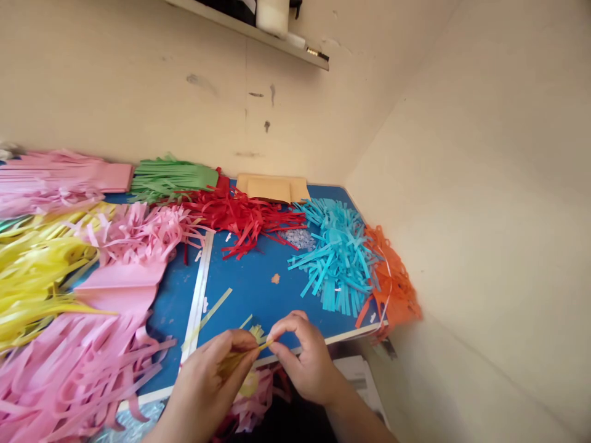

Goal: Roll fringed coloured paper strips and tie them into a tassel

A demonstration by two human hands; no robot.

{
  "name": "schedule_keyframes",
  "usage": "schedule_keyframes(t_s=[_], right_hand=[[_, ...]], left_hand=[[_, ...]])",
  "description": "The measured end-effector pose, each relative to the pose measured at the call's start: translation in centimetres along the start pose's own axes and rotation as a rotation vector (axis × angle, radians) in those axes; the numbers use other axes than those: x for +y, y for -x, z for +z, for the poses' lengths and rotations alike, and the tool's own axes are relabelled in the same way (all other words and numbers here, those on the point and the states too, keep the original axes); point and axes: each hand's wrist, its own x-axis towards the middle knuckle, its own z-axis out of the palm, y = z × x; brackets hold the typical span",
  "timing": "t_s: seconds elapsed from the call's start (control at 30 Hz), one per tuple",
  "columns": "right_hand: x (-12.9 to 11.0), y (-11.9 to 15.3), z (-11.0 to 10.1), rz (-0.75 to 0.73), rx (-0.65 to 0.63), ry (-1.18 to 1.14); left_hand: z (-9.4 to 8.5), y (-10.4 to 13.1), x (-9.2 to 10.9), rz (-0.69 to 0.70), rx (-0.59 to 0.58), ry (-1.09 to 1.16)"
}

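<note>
Just over the front edge of the blue table (249, 283), my left hand (210, 375) is closed around a bunched yellow strip (264, 346), which looks like paper or thin plastic. My right hand (307, 360) pinches the strip's other end between thumb and forefinger. Most of the yellow piece is hidden inside my left hand. Pale yellow fringe (257, 333) shows just behind the fingers, and a loose pale strip (217, 311) lies on the table to the left. Below my hands are pink strips (253, 400), partly covered.
Fringed bundles lie around: yellow (37, 264), pink (83, 363), green (173, 175), red (242, 215), light blue (337, 252) and orange (392, 283), which hangs over the right edge. Tan folded sheets (270, 188) rest by the wall. A shelf (295, 49) juts out above.
</note>
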Motion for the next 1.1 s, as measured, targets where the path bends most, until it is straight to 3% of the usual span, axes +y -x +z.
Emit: schedule_keyframes(t_s=[0.13, 0.3, 0.37, 0.6, 0.73, 0.87, 1.0, 1.1], right_hand=[[-0.2, -0.1, 0.0, -0.066, -0.004, 0.055], [0.3, -0.1, 0.1, 0.185, 0.004, -0.293], [0.5, -0.2, 0.1, 0.225, 0.031, -0.281], [-0.5, -0.1, -0.5, 0.047, 0.078, -0.112], [-1.0, 0.0, -0.6, -0.012, 0.106, -0.037], [-1.0, 0.1, -0.8, -0.001, 0.139, -0.027], [-0.8, 0.6, -0.6, 0.001, 0.165, -0.023], [-0.5, 1.4, -0.5, -0.038, 0.200, 0.018]], left_hand=[[0.2, 0.0, 0.0, 0.058, 0.047, -0.069], [0.3, 0.0, 0.2, 0.100, 0.047, -0.043], [0.3, 0.0, 0.1, 0.116, 0.025, -0.025], [0.1, -0.3, -0.1, 0.146, -0.030, -0.018], [0.2, -0.1, -0.3, 0.311, 0.070, -0.106], [0.7, -0.3, 0.0, 0.442, 0.073, -0.143], [1.6, -1.0, 0.2, 0.425, 0.078, -0.139], [2.8, -0.7, -0.6, 0.303, 0.024, -0.087]])
